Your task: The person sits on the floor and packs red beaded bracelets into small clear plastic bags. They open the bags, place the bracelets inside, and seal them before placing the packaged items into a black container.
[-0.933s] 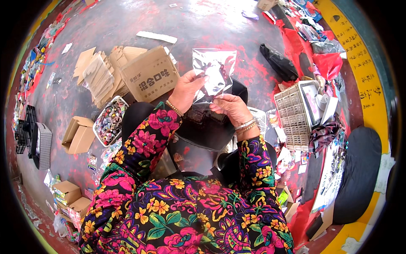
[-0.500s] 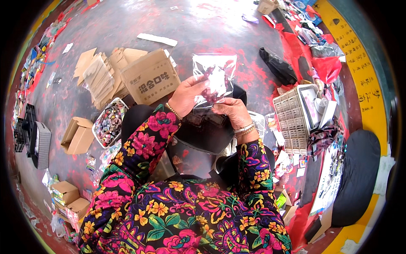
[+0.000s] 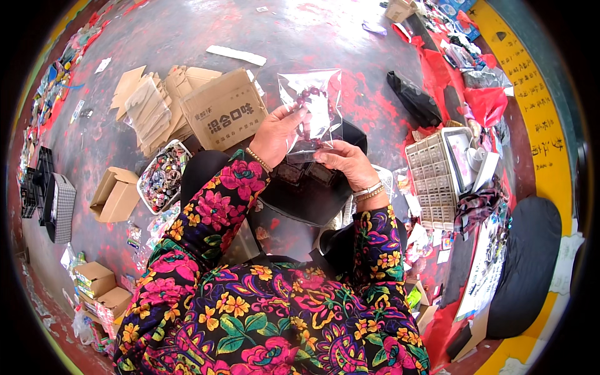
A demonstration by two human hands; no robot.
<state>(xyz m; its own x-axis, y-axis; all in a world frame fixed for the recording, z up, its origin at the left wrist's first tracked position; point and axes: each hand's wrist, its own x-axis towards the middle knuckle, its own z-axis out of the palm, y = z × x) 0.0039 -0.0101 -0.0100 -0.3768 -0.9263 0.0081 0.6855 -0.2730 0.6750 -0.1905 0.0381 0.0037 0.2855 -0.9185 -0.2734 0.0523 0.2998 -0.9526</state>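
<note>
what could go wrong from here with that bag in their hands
1. The clear bag could slip, since the left hand and right hand seem only to pinch its sides or edges.
2. The dark red beads, apparently inside, might slide out if the bag is open; I can't tell whether it is.
3. Bright glare on the plastic could hide a tear or crease.

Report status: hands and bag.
Left hand pinching clear bag at left; right hand holding its lower right. Dark red beads, apparently inside. No obstruction seen.
</note>
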